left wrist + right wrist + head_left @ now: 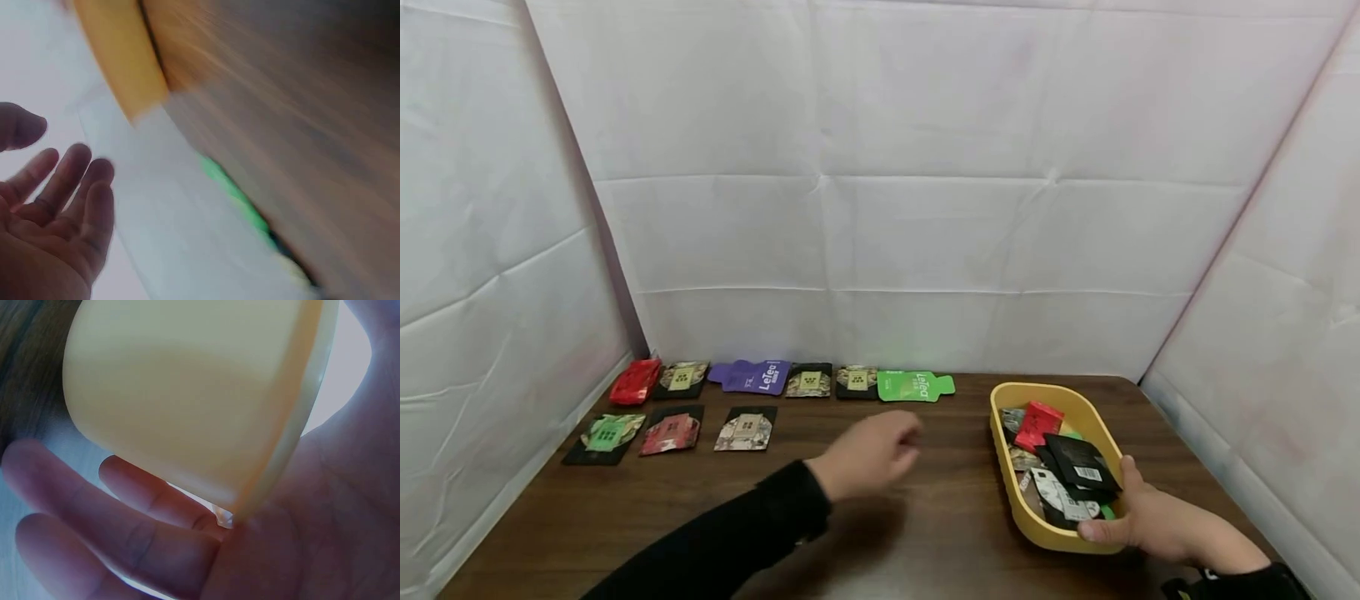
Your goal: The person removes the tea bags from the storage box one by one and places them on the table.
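My left hand [868,454] hovers over the middle of the table with nothing in it; the left wrist view shows its fingers [75,187] loosely bent. At the right, my right hand [1176,523] grips the near right corner of a yellow plastic basket [1033,527], thumb over the rim and fingers along the outer wall. Inside the basket lie a red packet [1039,423], a black packet [1078,461] with a barcode label, a white-and-black packet [1058,497] and others partly buried. Nearest the left hand on the table is a green LeTea packet [913,385].
Along the back edge lie a purple LeTea packet [752,377], a red packet [636,382] and several black patterned packets [809,381]. Three more form a front row: green-labelled [607,435], red-labelled [672,431] and beige-labelled [747,428]. White cloth [925,233] walls enclose the wooden table [625,525].
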Motion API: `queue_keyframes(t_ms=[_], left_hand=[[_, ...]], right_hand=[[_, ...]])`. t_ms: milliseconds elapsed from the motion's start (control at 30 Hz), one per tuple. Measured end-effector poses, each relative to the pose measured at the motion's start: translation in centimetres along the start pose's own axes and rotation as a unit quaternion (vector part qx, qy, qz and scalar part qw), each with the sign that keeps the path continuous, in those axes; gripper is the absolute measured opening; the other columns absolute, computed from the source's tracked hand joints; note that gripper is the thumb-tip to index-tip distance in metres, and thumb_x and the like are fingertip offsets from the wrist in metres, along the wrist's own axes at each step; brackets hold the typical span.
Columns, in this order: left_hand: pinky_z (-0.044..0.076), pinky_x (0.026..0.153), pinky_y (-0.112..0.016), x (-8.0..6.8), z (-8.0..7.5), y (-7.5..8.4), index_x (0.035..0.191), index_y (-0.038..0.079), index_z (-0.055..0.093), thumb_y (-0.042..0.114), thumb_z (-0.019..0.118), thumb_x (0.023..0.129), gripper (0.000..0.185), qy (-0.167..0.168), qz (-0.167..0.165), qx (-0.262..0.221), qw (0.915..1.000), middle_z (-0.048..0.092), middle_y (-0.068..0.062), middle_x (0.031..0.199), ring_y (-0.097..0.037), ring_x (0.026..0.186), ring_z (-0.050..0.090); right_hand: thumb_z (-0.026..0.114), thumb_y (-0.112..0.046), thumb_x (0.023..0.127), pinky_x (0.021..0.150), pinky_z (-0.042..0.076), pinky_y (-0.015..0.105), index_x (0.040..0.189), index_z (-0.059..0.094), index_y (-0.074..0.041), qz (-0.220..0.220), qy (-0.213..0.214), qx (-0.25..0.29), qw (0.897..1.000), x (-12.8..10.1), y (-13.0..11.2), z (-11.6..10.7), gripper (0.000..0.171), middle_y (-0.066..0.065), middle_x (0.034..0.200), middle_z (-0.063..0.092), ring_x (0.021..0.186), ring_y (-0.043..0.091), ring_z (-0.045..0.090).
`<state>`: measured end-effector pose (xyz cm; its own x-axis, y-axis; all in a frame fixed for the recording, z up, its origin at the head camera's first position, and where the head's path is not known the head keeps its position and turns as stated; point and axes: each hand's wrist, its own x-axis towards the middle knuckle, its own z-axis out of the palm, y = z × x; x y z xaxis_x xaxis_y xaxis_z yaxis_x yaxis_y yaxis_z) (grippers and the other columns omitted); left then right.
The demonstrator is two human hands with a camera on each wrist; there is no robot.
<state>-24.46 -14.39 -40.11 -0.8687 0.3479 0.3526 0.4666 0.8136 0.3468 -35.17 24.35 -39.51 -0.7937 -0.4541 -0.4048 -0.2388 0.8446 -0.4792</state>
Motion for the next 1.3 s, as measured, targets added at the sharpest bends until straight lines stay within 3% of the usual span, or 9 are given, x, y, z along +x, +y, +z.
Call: queue_keyframes(t_ms=[133,233,400,567,700,800,1067,1133,1300], left_hand=[[0.038,0.105,-0.029,4.4,2.0,4.0,0.135,0.008,0.057,0.025,0.062,0.099,0.04,-0.009,0.118,0.133,0.9841,0.059,-0.003,0.133,-0.014,0.124,0.052],[0.034,0.109,-0.028,7.1,2.9,6.4,0.145,0.01,0.051,0.033,0.056,0.102,0.049,-0.013,0.142,0.168,0.9754,0.051,-0.002,0.145,-0.014,0.134,0.043],[0.023,0.114,-0.028,11.1,4.2,9.6,0.157,0.017,0.031,0.052,0.046,0.102,0.067,-0.072,0.084,0.199,0.9738,0.03,0.004,0.159,-0.011,0.146,0.022],[0.025,0.113,-0.031,14.0,6.6,11.8,0.159,0.026,0.027,0.065,0.047,0.096,0.077,-0.135,0.023,0.213,0.9673,0.026,0.013,0.159,-0.003,0.144,0.019],[0.035,0.106,-0.029,14.9,8.7,12.7,0.155,0.027,0.037,0.065,0.052,0.093,0.074,-0.202,-0.01,0.187,0.9613,0.042,0.016,0.149,0.002,0.133,0.037],[0.04,0.099,-0.028,14.9,9.7,13.0,0.146,0.028,0.049,0.06,0.058,0.093,0.062,-0.219,-0.015,0.188,0.9573,0.055,0.017,0.134,0.002,0.118,0.05],[0.042,0.081,-0.028,14.3,10.3,13.5,0.098,0.032,0.07,0.038,0.064,0.097,0.008,-0.188,0.034,0.227,0.9549,0.064,0.016,0.088,-0.003,0.076,0.055],[0.04,0.075,-0.028,14.2,10.3,13.6,0.091,0.032,0.07,0.034,0.064,0.097,0.008,-0.179,0.047,0.231,0.9551,0.064,0.015,0.083,-0.004,0.071,0.052],[0.041,0.079,-0.026,13.8,10.2,13.3,0.092,0.034,0.072,0.029,0.062,0.1,0.013,-0.155,0.084,0.243,0.9539,0.065,0.017,0.087,-0.001,0.075,0.054]], right_hand=[[0.071,-0.056,0.087,0.102,0.021,0.073,0.135,-0.025,0.024,-0.001,0.003,0.005,1.0,-0.2,-0.2,-0.4,0.134,0.059,0.136,0.0,0.13,0.067,0.013],[0.07,-0.055,0.088,0.101,0.023,0.072,0.135,-0.025,0.024,-0.008,0.006,0.007,1.0,-0.4,-0.3,-0.6,0.132,0.059,0.136,0.001,0.13,0.067,0.015],[0.07,-0.052,0.089,0.101,0.024,0.072,0.134,-0.026,0.024,-0.02,0.01,0.015,1.0,-0.9,-0.5,-1.0,0.131,0.06,0.135,0.0,0.13,0.067,0.016],[0.07,-0.052,0.09,0.1,0.023,0.073,0.135,-0.027,0.023,-0.019,0.003,0.018,1.0,-1.0,-0.5,-1.0,0.13,0.059,0.136,-0.001,0.13,0.068,0.015],[0.069,-0.052,0.09,0.101,0.022,0.074,0.137,-0.026,0.022,-0.01,-0.008,0.027,1.0,-0.8,-0.6,-0.7,0.13,0.058,0.139,-0.001,0.131,0.068,0.011],[0.07,-0.051,0.09,0.102,0.02,0.073,0.137,-0.027,0.021,-0.01,-0.014,0.039,0.999,-0.6,-0.7,-0.6,0.129,0.056,0.14,-0.003,0.132,0.067,0.009],[0.071,-0.052,0.089,0.104,0.017,0.072,0.137,-0.029,0.02,0.002,-0.02,0.051,0.998,-0.3,-0.6,-0.4,0.132,0.055,0.142,-0.005,0.133,0.065,0.007],[0.07,-0.052,0.089,0.104,0.015,0.073,0.136,-0.029,0.02,0.001,-0.02,0.053,0.998,-0.3,-0.5,-0.4,0.132,0.055,0.142,-0.006,0.134,0.065,0.006],[0.071,-0.05,0.09,0.104,0.014,0.073,0.136,-0.03,0.021,-0.008,-0.016,0.052,0.998,-0.5,-0.2,-0.3,0.131,0.055,0.141,-0.006,0.133,0.066,0.006]])
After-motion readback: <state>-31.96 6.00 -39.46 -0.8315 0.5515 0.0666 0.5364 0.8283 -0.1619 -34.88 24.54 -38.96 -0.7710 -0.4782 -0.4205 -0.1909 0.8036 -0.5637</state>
